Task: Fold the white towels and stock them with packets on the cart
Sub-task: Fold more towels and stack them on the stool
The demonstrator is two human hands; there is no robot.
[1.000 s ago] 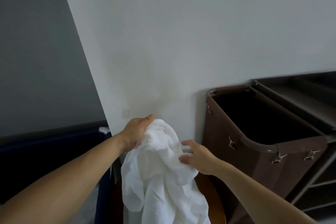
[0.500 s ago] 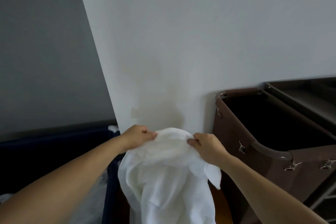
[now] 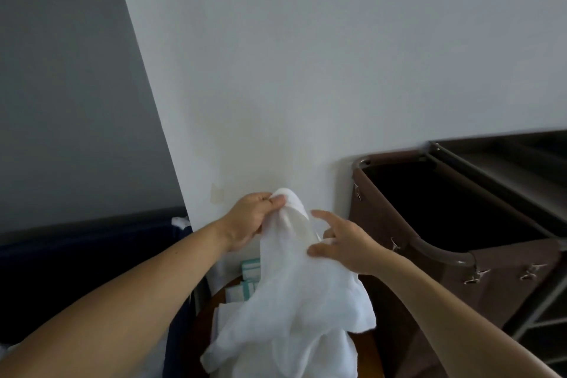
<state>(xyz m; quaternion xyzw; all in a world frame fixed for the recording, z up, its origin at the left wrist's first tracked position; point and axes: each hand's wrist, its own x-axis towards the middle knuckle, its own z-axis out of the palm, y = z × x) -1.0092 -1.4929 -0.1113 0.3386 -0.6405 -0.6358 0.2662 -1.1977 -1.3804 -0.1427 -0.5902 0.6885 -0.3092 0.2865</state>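
A crumpled white towel (image 3: pixel 294 301) hangs in front of the white wall. My left hand (image 3: pixel 251 221) pinches its top edge between thumb and fingers and holds it up. My right hand (image 3: pixel 346 242) is just to the right with fingers spread; its thumb touches the towel's side. Under the towel, teal-and-white packets (image 3: pixel 249 270) lie on a round wooden table (image 3: pixel 205 322). The cart (image 3: pixel 506 169) stands at the right, with dark shelves and a brown laundry bag (image 3: pixel 383 224) on its near end. The towel's lower part covers much of the table.
A dark blue bin (image 3: pixel 92 242) stands at the left, below the grey wall, with something white at its corner (image 3: pixel 181 221). The white wall's corner edge (image 3: pixel 159 120) runs down between the bin and the table. The laundry bag's mouth (image 3: pixel 445 202) is open and dark.
My right hand has let go of the towel's top edge, dropped lower and spread its fingers. The towel now hangs from my left hand alone, and the packets below have come into view.
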